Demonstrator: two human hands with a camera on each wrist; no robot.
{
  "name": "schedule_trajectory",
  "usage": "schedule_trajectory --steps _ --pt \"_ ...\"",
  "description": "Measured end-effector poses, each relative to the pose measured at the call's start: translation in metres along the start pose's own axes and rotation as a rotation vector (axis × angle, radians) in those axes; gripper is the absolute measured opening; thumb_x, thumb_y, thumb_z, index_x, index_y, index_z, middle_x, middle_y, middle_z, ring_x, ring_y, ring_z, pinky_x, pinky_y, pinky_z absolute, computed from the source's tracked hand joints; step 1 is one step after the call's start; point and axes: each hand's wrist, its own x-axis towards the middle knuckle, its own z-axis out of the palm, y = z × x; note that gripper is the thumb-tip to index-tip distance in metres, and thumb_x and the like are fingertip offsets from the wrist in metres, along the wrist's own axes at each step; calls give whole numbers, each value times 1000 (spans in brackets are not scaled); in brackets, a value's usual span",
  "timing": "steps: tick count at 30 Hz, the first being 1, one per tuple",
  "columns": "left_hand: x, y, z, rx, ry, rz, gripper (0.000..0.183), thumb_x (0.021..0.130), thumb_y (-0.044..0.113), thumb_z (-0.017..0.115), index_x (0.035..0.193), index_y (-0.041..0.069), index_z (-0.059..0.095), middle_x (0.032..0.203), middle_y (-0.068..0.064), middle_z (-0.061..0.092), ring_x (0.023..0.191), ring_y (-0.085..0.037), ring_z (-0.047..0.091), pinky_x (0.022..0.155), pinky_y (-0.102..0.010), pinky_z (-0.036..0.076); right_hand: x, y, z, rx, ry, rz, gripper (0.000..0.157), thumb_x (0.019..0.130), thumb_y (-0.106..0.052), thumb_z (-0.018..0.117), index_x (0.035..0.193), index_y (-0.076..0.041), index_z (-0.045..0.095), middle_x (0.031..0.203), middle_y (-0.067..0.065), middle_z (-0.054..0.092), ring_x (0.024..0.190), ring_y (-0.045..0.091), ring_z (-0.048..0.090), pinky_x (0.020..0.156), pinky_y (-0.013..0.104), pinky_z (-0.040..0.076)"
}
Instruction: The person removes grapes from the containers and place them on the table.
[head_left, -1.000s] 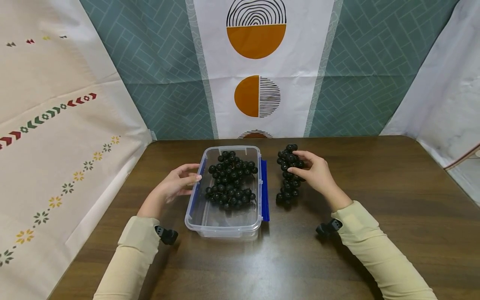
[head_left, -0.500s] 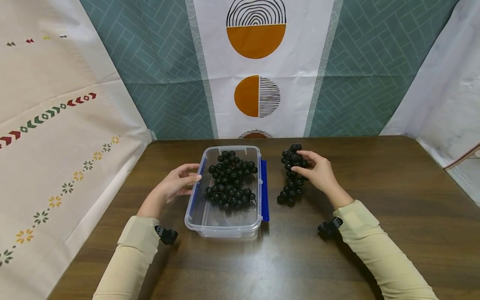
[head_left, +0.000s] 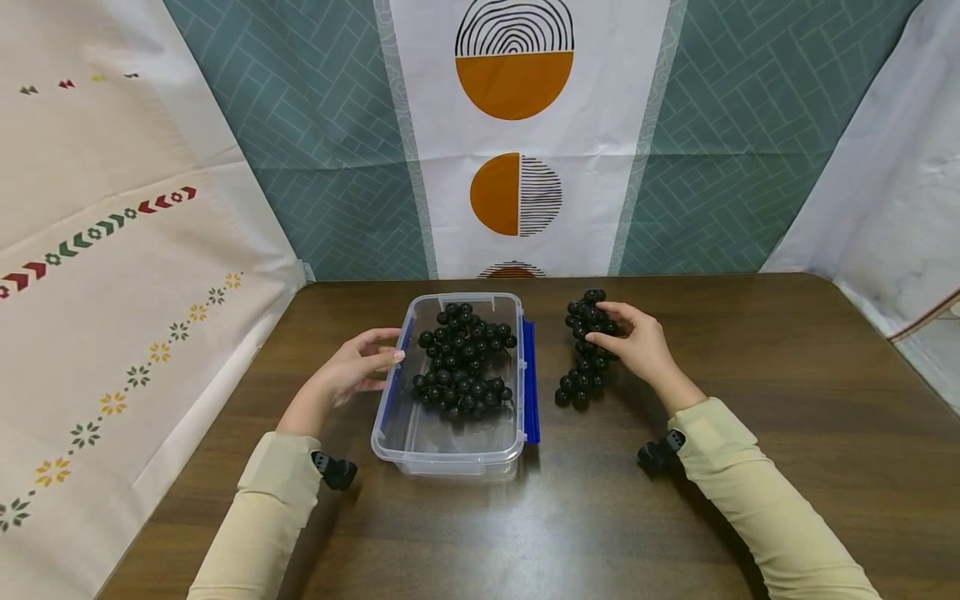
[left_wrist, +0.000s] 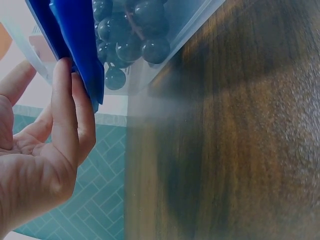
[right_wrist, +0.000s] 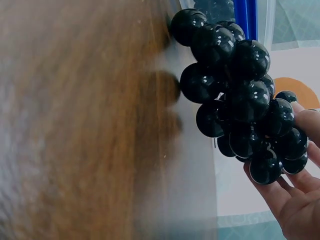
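Observation:
In the head view a clear plastic food container (head_left: 450, 461) stands on the table with two bunches of black grapes (head_left: 461, 392) inside. My left hand (head_left: 360, 362) holds its left side, thumb at the rim and fingers against the folded-down blue latch flap (left_wrist: 75, 45). To the right of the container, my right hand (head_left: 633, 342) grips a third bunch of grapes (head_left: 581, 375) by its upper part, thumb and fingers on opposite sides. The right wrist view shows this bunch (right_wrist: 247, 100) close up; whether its lower end touches the table cannot be told.
The dark wooden table (head_left: 787, 400) runs beneath everything. Another blue latch flap (head_left: 531, 383) sticks out along the container's right side. Behind the table hangs a patterned teal and white cloth (head_left: 720, 192), with a cream embroidered cloth (head_left: 150, 275) on the left.
My right hand has shifted slightly right with the grape bunch, whose lower end has tilted a little. The left hand and the container stay in place.

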Motion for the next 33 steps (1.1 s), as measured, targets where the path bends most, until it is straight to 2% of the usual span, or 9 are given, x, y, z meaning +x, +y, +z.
schedule_trajectory --steps 15,23,33 --pt "1 -2 -1 5 -8 5 62 91 30 65 144 16 36 124 -13 47 106 -20 57 85 -36 53 4 7 0 -14 -29 17 55 86 -19 71 136 -6 50 132 24 51 123 41 47 100 55 39" --pt "1 -2 0 2 -19 21 61 93 28 62 145 15 34 127 -12 47 107 -18 56 82 -34 53 3 11 -1 -64 -50 27 56 88 -23 69 138 -7 47 131 25 50 123 43 46 98 57 39" --pt "1 -2 0 4 -26 25 62 93 29 62 146 14 33 126 -11 48 105 -17 56 82 -33 52 4 13 -2 -74 -84 30 57 90 -26 66 139 -6 45 131 26 48 124 43 43 99 58 37"
